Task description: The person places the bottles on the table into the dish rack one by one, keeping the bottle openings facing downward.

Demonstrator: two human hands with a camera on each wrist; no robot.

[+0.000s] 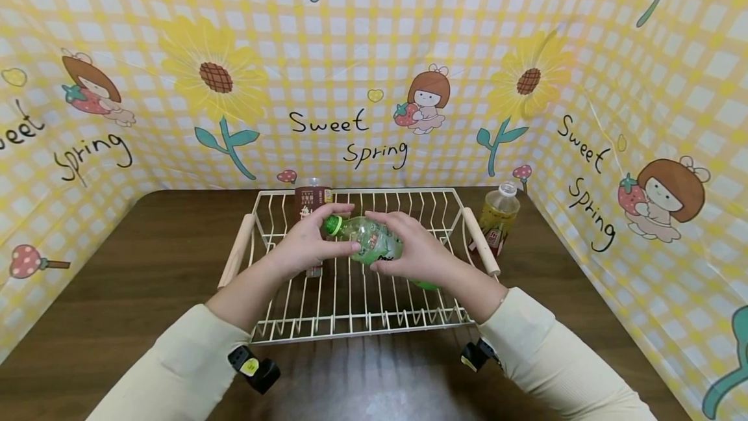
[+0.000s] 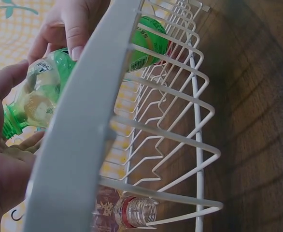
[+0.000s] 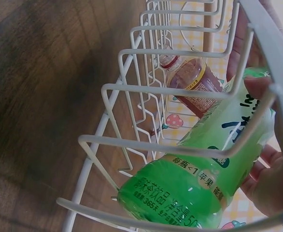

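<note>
My green bottle (image 1: 374,242) has black lettering, bright green cap (image 1: 333,225). My sleeves (image 1: 573,349): cream. Rack (image 2: 76,135): white. Handles (image 1: 236,249): pale wood. Table (image 1: 158,265): dk brown, grained. Cloth (image 1: 327,57): yellow & white check w/ 2 yellow sunflowers, brown centres. Red bottle (image 1: 312,197): dk red label, white lettering. Amber bottle (image 1: 498,216): yellow & red label, white top (image 1: 507,189).

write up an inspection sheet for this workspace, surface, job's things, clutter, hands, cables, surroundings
Surface: brown wood-grain table.
Job's things: green bottle, held tilted over a wire rack.
Clutter: red-labelled bottle lying in the rack; yellow-labelled bottle upright, right of it.
Hands: left hand holds the green bottle's neck end; right hand grips its body.
Cables: nothing seen.
Surroundings: yellow checked sheeting printed with sunflowers.
</note>
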